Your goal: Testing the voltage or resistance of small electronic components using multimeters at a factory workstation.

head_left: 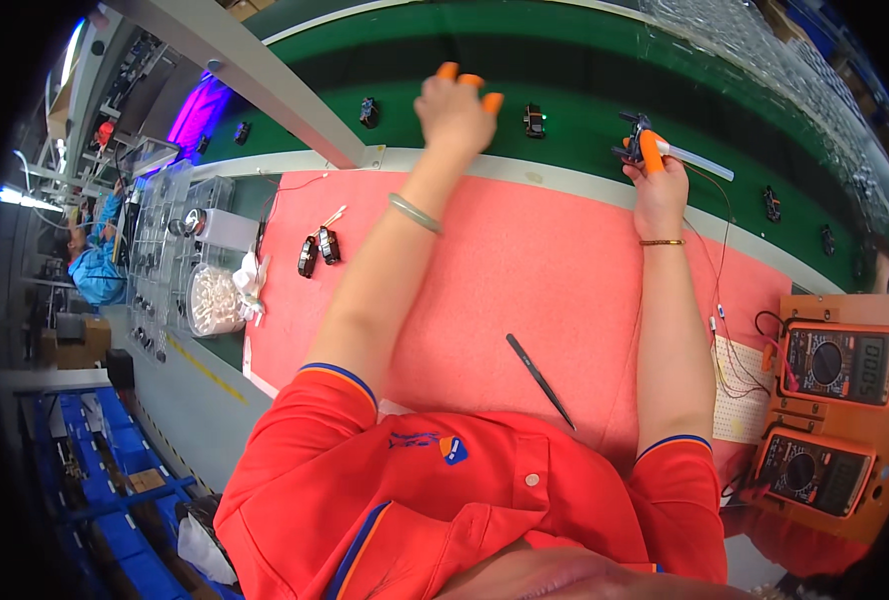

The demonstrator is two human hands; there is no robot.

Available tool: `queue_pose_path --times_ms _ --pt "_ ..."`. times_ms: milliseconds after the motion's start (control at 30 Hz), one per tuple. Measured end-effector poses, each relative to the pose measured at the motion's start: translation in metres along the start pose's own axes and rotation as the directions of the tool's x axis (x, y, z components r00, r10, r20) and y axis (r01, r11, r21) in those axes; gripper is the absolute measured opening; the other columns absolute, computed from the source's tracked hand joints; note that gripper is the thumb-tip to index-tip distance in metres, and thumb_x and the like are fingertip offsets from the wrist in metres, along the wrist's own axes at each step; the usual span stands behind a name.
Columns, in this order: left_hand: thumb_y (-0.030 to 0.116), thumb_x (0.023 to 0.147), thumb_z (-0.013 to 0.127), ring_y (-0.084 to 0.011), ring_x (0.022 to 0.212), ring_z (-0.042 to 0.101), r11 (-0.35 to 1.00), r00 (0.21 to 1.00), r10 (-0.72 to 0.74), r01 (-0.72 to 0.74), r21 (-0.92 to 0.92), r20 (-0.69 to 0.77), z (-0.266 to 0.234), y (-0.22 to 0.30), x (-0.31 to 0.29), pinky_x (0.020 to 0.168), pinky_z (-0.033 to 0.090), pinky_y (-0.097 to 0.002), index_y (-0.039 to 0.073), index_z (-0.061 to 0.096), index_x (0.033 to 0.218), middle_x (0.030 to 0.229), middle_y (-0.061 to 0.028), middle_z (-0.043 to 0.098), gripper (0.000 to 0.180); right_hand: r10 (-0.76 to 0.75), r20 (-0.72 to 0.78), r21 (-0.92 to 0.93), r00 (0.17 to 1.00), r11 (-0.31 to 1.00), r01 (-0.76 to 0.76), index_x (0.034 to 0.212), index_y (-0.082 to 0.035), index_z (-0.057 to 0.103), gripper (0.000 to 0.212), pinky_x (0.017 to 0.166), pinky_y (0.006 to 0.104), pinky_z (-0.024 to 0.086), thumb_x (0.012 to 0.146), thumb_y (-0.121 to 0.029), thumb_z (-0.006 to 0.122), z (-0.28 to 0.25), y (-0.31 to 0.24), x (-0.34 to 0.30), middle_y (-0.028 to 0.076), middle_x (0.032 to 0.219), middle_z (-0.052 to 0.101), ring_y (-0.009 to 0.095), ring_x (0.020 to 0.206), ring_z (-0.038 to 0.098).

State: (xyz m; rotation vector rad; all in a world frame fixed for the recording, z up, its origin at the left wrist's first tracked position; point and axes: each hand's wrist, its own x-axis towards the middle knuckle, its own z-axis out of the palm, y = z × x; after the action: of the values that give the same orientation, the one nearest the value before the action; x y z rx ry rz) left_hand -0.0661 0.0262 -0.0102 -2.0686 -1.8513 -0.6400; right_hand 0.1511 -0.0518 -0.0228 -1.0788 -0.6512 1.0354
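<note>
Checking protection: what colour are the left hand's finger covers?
Orange finger covers, clearest in the head view.

Black device [632,142], orange finger cots [651,152], pink mat [465,290], green conveyor belt [587,124], red shirt [495,460], black tweezers [540,380]

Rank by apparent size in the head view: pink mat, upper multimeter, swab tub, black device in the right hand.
1. Pink mat
2. Upper multimeter
3. Swab tub
4. Black device, partly hidden by right hand
</note>
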Motion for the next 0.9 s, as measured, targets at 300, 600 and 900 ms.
queue_pose_path --times_ms 300,600,900 --pt "0.008 0.074 0.05 -0.0271 0.08 0.056 0.975 0.945 -0.217 0.221 0.011 0.245 0.01 -0.088 0.02 0.07 0.045 -0.0341 0.007 0.049 0.106 0.104 -0.0166 0.05 0.031 0.031 0.092 -0.009 0.995 0.999 -0.031 0.103 0.001 0.05 0.023 0.057 0.0191 0.044 0.084 -0.012 0.047 0.003 0.001 -0.004 0.008 0.087 0.057 0.01 0.07 0.053" --pt "-0.003 0.077 0.048 -0.0131 0.089 0.053 0.201 0.918 0.13 0.347 -0.916 0.376 -0.027 0.091 -0.036 0.076 0.041 -0.0222 0.003 0.041 0.113 0.104 -0.0072 0.049 0.037 -0.05 0.142 -0.034 0.989 0.998 0.056 0.106 0.0 0.048 0.026 0.058 0.0195 0.044 0.084 -0.012 0.047 0.003 0.004 -0.004 0.007 0.09 0.057 0.009 0.073 0.053" --pt "-0.005 0.076 0.047 -0.0182 0.095 0.051 -0.086 0.954 0.088 0.295 -0.952 0.287 -0.012 0.088 -0.047 0.078 0.043 -0.0254 0.0 0.038 0.113 0.103 -0.011 0.049 0.038 -0.071 0.28 -0.212 0.957 0.968 0.134 0.102 -0.003 0.05 0.022 0.07 0.0256 0.047 0.082 -0.012 0.051 0.012 0.013 -0.007 0.005 0.091 0.054 0.012 0.083 0.053"
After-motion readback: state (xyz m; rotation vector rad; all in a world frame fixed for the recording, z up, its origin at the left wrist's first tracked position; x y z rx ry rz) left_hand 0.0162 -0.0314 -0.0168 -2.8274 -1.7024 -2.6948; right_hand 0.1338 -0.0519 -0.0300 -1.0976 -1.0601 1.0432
